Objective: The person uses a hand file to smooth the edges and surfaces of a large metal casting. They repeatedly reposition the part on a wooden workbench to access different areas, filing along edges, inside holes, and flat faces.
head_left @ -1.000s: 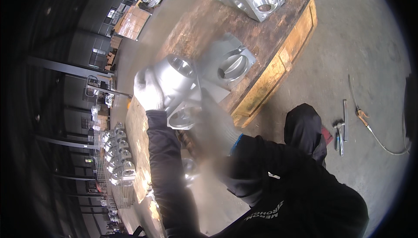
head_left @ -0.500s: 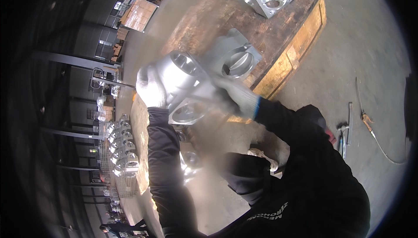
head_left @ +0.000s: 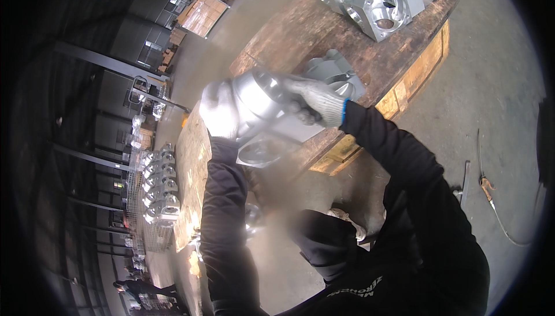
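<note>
Head view: the left hand (head_left: 219, 111) was clamped on a silver casting's (head_left: 253, 101) left side at the counter (head_left: 280, 41); the right hand (head_left: 317, 101) touched its right, grip impossible to tell. A grey casting (head_left: 328, 69) lay beyond.

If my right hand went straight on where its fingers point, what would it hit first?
Likely the silver metal casting; your right hand looks right beside it, but blur hides any contact.

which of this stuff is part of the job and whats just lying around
In the job:
left gloved hand
right gloved hand
silver metal part at both hands

Apparently just lying about:
orange-handled tool on the floor
flat bar beside it
background boxes
</note>
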Motion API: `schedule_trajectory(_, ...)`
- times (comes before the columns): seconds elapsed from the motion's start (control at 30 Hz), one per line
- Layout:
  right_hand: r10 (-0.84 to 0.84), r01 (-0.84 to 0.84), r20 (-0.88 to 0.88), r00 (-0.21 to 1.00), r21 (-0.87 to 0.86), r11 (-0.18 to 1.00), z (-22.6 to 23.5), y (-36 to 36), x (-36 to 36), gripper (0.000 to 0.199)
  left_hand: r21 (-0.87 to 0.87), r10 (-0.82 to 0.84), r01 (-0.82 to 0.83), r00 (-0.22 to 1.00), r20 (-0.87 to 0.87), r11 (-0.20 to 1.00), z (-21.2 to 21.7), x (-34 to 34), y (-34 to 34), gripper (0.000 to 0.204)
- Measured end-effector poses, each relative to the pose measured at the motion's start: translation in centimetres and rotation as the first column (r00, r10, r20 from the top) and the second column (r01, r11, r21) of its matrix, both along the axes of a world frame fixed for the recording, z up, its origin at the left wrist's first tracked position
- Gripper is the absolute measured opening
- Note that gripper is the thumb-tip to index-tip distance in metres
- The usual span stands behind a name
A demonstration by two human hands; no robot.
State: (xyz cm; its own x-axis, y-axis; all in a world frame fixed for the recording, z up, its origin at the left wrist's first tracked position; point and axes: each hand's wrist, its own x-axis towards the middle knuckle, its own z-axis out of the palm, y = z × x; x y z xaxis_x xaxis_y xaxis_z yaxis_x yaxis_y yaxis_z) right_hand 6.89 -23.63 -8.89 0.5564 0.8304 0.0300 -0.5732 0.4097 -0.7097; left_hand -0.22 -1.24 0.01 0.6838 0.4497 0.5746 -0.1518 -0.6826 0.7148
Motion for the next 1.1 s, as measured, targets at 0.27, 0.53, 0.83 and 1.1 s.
schedule_trajectory(0.27,0.02,0.03,0.518,0.855,-0.089,0.996,1.8,-0.7,4.6,0.05,0.099,0.069,-0.068,0.998,-0.009,0.993,-0.2,0.1,0.8,0.022)
schedule_trajectory(0.53,0.124,0.033,0.656,0.744,-0.221,0.975,6.7,-2.3,4.4,0.059,0.229,0.056,-0.053,0.998,-0.003,0.972,0.3,0.0,0.4,0.024)
schedule_trajectory(0.83,0.124,0.462,0.983,0.137,-0.174,0.87,7.1,-2.0,4.1,0.05,0.208,0.128,-0.117,0.991,-0.042,0.971,0.3,-0.1,0.7,0.048)
schedule_trajectory(1.1,0.01,0.598,0.997,0.07,-0.05,0.8,6.3,-3.2,-1.1,0.047,0.062,0.094,-0.101,0.99,0.102,0.993,-0.1,-0.1,-0.4,0.05)
